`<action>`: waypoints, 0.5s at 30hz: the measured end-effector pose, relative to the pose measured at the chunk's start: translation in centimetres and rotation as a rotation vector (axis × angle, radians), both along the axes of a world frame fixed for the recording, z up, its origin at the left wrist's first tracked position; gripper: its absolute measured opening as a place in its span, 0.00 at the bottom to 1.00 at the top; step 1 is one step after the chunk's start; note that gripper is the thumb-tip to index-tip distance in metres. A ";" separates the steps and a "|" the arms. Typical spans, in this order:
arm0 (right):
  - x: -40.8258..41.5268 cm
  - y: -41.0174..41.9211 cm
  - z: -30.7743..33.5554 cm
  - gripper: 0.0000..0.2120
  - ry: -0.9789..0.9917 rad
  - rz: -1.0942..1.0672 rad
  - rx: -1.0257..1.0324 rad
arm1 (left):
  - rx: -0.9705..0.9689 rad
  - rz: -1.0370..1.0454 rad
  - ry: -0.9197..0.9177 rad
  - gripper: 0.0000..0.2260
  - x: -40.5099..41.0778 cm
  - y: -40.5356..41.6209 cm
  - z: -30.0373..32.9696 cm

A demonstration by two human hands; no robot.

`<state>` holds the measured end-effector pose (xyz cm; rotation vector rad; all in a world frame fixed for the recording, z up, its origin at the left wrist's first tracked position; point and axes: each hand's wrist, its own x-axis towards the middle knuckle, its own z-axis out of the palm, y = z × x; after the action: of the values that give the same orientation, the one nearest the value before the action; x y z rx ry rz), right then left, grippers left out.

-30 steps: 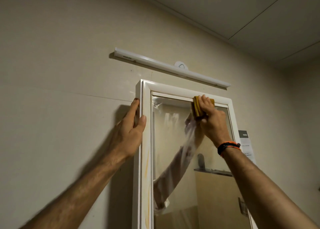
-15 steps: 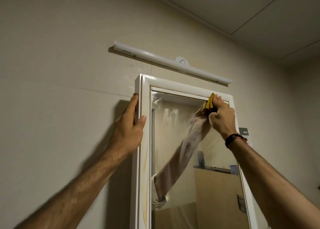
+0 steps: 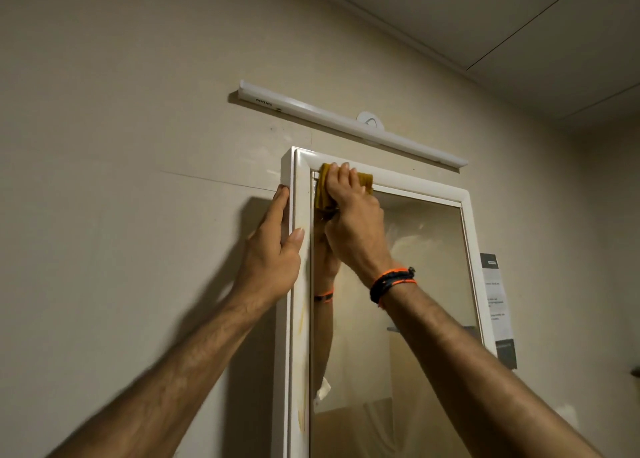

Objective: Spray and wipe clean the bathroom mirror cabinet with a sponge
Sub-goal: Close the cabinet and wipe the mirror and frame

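The white-framed mirror cabinet [image 3: 422,185] hangs on a beige wall, its glass [image 3: 426,284] reflecting my arms. My right hand [image 3: 353,215] presses a yellow sponge [image 3: 323,189] against the top left corner of the mirror, where glass meets frame; my fingers cover most of the sponge. An orange and black bracelet sits on that wrist. My left hand [image 3: 273,253] grips the cabinet's left edge, fingers behind the side, thumb on the front frame. Yellowish streaks run down the left frame strip [image 3: 300,319]. No spray bottle is in view.
A long white light bar [image 3: 346,126] is mounted on the wall just above the cabinet. A paper label [image 3: 497,305] hangs beside the cabinet's right edge. The ceiling slopes overhead at the upper right.
My right hand has swept the sponge from the mirror's top right area across to its top left corner. My left hand has kept its hold on the cabinet's left edge.
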<state>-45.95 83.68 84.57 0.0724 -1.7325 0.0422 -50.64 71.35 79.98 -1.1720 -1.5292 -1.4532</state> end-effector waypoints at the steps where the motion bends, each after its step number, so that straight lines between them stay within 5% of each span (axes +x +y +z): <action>1: -0.1 -0.5 0.1 0.31 -0.008 -0.009 0.025 | -0.001 -0.002 -0.003 0.29 0.0 0.0 0.0; 15: 0.3 -2.7 1.1 0.30 -0.045 0.162 0.130 | -0.051 -0.061 -0.044 0.30 -0.3 -0.5 0.6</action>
<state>-45.62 81.00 85.63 0.3098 -1.7701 0.0501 -50.98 70.89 80.59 -1.2338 -1.5807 -1.4973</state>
